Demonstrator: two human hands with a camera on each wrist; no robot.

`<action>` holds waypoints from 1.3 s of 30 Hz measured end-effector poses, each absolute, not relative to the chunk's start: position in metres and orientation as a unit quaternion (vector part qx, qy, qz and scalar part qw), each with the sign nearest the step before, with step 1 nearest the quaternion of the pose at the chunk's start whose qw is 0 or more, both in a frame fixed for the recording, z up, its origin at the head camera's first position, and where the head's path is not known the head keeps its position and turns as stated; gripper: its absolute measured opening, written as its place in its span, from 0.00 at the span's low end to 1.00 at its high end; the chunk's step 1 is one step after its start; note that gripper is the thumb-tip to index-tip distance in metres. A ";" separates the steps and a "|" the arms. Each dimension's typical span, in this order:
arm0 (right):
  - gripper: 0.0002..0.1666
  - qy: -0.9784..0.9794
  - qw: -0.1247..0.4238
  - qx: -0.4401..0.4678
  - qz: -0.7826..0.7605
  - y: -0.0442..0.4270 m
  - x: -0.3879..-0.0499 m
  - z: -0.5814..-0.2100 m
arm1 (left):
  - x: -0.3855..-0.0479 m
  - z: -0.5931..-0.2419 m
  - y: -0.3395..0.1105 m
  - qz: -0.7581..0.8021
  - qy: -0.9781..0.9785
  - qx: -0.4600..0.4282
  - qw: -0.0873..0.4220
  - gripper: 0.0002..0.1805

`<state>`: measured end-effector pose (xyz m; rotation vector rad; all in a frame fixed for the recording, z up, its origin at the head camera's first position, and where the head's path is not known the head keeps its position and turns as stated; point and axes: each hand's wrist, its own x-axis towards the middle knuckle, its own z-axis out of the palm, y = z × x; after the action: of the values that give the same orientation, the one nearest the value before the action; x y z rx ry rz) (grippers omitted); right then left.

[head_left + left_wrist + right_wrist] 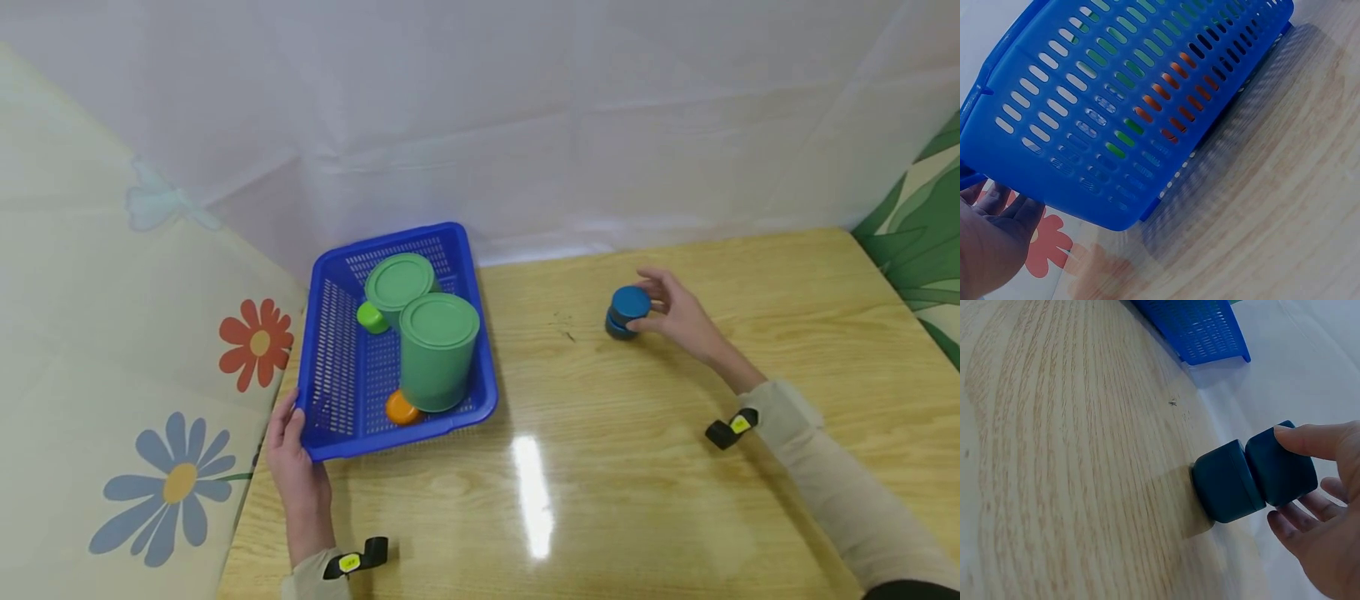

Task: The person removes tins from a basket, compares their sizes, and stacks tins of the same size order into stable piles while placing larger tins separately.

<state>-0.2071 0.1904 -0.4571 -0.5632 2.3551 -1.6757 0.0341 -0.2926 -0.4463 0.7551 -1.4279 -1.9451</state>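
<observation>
My right hand (678, 321) pinches a small dark blue round container (1282, 465) between thumb and fingers. It sits on top of a second blue container (1227, 481) of like shape, which stands on the table. The upper one is slightly tilted, with a narrow gap showing at one side. At the near left corner of a blue plastic basket (333, 350), my left hand (296, 462) grips the rim; its fingertips are partly hidden in the left wrist view. Two green lidded canisters, a nearer one (438, 321) and a farther one (401, 282), stand inside the basket.
Also in the basket lie a small bright green object (372, 317) and an orange round object (402, 408). The wooden table (600, 467) meets a white cloth backdrop (570, 167) behind. A flower-printed sheet (165, 333) borders the left side.
</observation>
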 end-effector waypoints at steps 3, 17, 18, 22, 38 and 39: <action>0.52 0.802 0.109 -0.195 -0.553 0.189 -0.208 -0.459 | 0.035 -0.447 -0.293 -0.735 -0.536 0.285 0.303 0.20; 0.50 0.817 0.109 -0.199 -0.530 0.190 -0.207 -0.469 | 0.036 -0.446 -0.290 -0.729 -0.549 0.270 0.309 0.22; 0.49 0.817 0.108 -0.200 -0.530 0.190 -0.207 -0.470 | 0.036 -0.446 -0.290 -0.728 -0.549 0.270 0.309 0.22; 0.49 0.816 0.105 -0.206 -0.531 0.189 -0.207 -0.475 | 0.036 -0.445 -0.290 -0.727 -0.550 0.272 0.310 0.21; 0.45 0.818 0.087 -0.214 -0.527 0.185 -0.211 -0.481 | 0.035 -0.444 -0.289 -0.725 -0.550 0.270 0.314 0.22; 0.45 0.818 0.089 -0.214 -0.527 0.185 -0.211 -0.481 | 0.035 -0.444 -0.289 -0.725 -0.550 0.270 0.314 0.22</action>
<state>-0.2108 0.1851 -0.4807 -0.6359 2.4331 -1.5680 0.0353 -0.2894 -0.4441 0.7114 -1.4508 -1.9110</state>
